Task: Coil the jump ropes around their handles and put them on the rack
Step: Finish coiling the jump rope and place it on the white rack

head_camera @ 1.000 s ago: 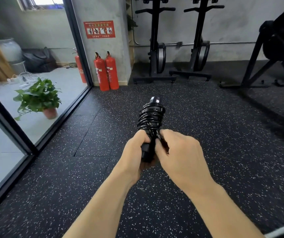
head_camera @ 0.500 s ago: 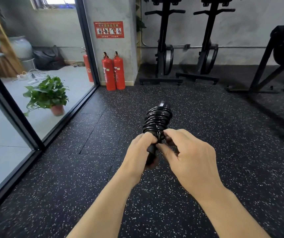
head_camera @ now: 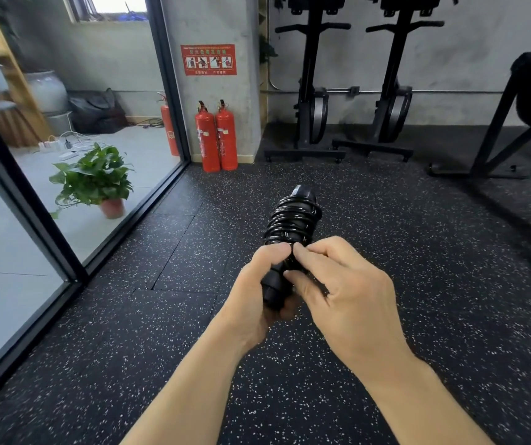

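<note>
Black rope coil (head_camera: 291, 220) prob. springy, slick; best held at handles (head_camera: 273, 284). L hand (head_camera: 256, 297) grips handles; R hand (head_camera: 349, 293) pinches coil just above it.

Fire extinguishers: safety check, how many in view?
3. The left extinguisher and right extinguisher stand against the pillar; the third extinguisher sits partly hidden behind the black frame.
</note>
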A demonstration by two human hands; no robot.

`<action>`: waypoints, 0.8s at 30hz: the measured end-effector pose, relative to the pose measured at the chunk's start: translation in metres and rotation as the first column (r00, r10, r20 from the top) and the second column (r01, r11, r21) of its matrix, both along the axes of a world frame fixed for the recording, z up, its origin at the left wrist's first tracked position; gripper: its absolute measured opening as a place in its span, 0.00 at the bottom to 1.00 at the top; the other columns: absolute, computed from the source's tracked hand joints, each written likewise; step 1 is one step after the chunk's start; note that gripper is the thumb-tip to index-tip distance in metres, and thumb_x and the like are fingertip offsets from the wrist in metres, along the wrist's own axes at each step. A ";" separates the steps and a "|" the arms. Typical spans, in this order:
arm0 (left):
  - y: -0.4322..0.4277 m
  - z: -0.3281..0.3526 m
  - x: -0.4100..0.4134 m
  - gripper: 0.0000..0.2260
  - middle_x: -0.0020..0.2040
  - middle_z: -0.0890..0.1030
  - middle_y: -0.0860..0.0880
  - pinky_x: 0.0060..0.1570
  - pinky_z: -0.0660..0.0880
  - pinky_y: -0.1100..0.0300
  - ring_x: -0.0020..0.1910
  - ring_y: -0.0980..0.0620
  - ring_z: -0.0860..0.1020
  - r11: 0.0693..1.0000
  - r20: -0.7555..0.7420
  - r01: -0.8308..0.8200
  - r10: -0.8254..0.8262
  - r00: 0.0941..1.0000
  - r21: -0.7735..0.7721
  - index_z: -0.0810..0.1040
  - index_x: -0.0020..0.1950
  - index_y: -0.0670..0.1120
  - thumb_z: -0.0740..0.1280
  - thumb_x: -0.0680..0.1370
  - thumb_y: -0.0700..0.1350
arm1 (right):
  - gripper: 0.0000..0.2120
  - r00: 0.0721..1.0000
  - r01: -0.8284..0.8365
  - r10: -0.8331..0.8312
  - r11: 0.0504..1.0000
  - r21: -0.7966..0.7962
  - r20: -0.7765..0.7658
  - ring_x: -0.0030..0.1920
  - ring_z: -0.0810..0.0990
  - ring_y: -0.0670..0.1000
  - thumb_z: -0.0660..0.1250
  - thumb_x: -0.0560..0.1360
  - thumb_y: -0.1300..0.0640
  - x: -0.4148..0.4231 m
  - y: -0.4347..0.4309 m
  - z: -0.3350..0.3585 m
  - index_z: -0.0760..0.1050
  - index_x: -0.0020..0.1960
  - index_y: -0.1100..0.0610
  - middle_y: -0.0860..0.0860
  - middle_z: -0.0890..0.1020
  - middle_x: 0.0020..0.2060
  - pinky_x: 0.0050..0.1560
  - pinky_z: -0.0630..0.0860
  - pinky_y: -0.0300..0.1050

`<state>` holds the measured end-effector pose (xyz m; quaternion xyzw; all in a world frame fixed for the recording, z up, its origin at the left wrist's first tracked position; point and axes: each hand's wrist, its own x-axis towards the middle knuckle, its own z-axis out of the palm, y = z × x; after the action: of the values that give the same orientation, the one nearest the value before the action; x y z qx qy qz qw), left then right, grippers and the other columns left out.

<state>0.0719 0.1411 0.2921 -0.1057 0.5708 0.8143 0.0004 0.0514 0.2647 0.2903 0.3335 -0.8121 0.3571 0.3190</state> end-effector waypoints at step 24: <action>-0.004 0.004 0.002 0.11 0.33 0.77 0.45 0.23 0.60 0.66 0.23 0.52 0.66 0.998 0.051 -0.046 0.048 0.998 -0.043 0.75 0.39 0.43 0.65 0.74 0.50 | 0.07 0.921 -0.016 0.088 0.982 -0.187 0.380 0.41 0.78 0.45 0.73 0.73 0.58 -0.006 0.009 0.009 0.78 0.49 0.50 0.40 0.79 0.44 0.42 0.76 0.43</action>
<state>0.0735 0.1372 0.2959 -0.1403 0.5847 0.7990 -0.0062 0.0452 0.2737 0.2994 0.2476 -0.8141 0.4964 0.1717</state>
